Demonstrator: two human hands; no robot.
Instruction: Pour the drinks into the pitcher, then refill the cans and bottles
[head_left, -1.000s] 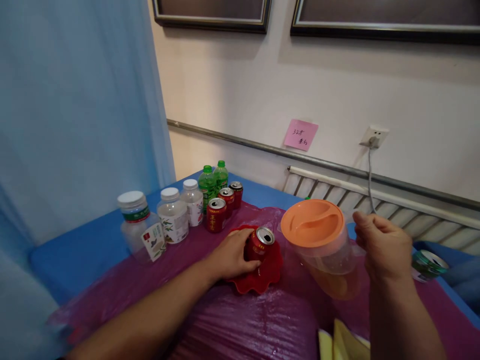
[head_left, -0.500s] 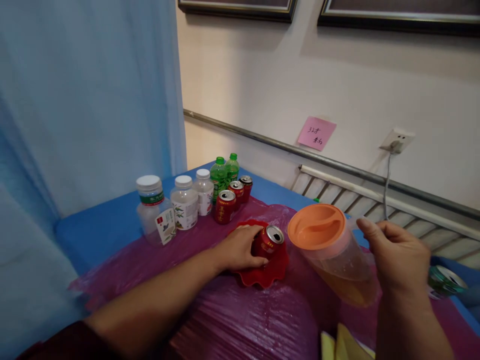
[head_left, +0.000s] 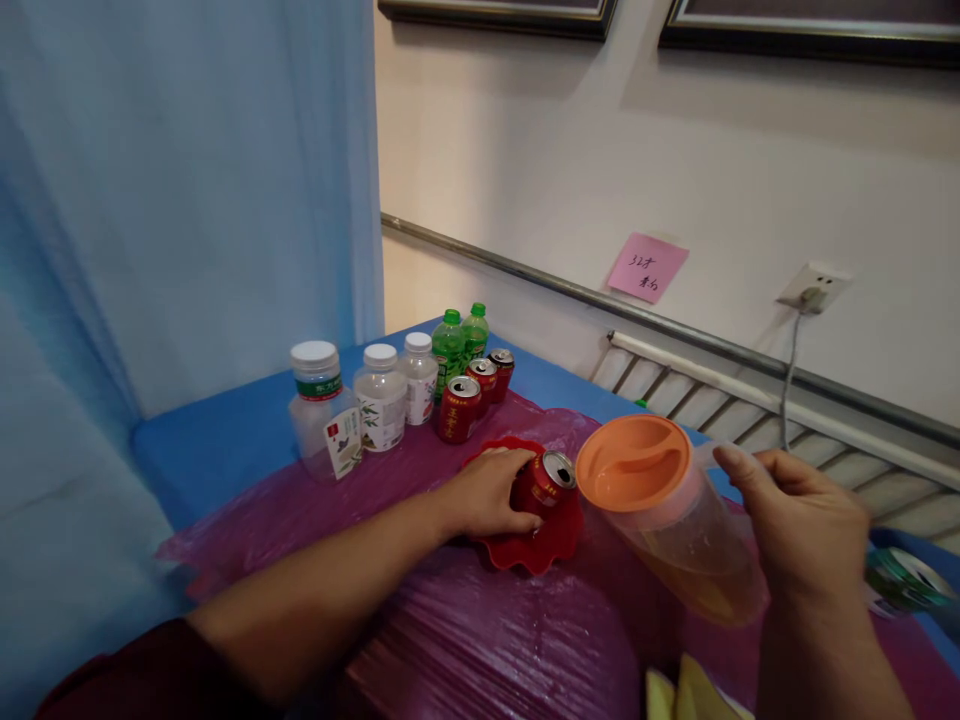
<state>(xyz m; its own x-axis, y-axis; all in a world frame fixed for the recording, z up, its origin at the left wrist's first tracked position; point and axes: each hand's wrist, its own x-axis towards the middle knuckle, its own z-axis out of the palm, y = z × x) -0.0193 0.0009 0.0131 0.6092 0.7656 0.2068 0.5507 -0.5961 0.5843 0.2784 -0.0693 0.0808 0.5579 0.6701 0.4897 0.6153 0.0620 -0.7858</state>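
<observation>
My left hand (head_left: 491,492) is wrapped round a red drink can (head_left: 546,487) whose top opening faces up and to the right. The can is in a red scalloped dish (head_left: 529,553), tilted a little. By its handle my right hand (head_left: 810,515) grips a clear plastic pitcher (head_left: 701,555) with an orange lid (head_left: 635,462). Some pale yellowish liquid lies low in the pitcher. The pitcher leans left, its lid edge close beside the can's top. I cannot make out any liquid running between them.
Purple plastic sheeting (head_left: 480,640) covers part of the blue table (head_left: 217,420). Clear white-capped jars (head_left: 382,410), green bottles (head_left: 448,350) and more red cans (head_left: 459,410) stand behind the dish. A green can (head_left: 904,580) lies at right, yellow cloth-like pieces (head_left: 694,692) in front.
The whole view has shifted slightly, so most things appear farther right. The pitcher's lid has come closer to the can's top. Both hands keep their grip.
</observation>
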